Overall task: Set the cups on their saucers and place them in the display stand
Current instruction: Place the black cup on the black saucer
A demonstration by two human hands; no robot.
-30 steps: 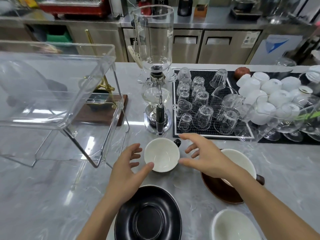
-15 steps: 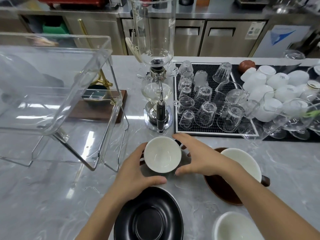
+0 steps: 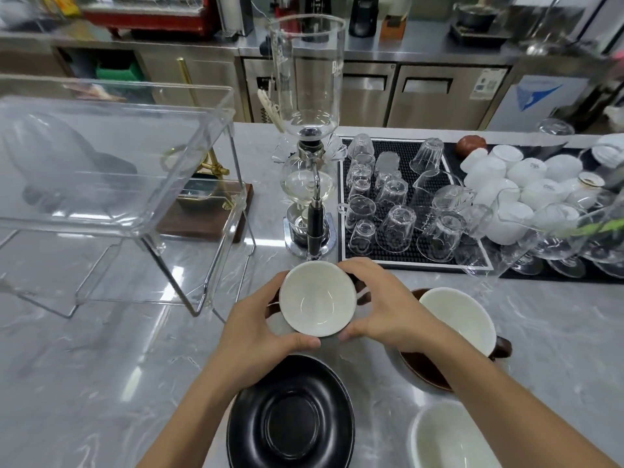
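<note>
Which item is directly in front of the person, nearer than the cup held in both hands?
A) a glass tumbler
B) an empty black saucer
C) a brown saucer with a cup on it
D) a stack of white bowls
B: the empty black saucer lies on the counter just below the cup that the left hand and right hand hold.

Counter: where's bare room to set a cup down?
Bare marble left of the black saucer, in front of the clear stand. Another strip at the far right, between the glass mat and the brown saucer. Crowded around both hands and the cup.
</note>
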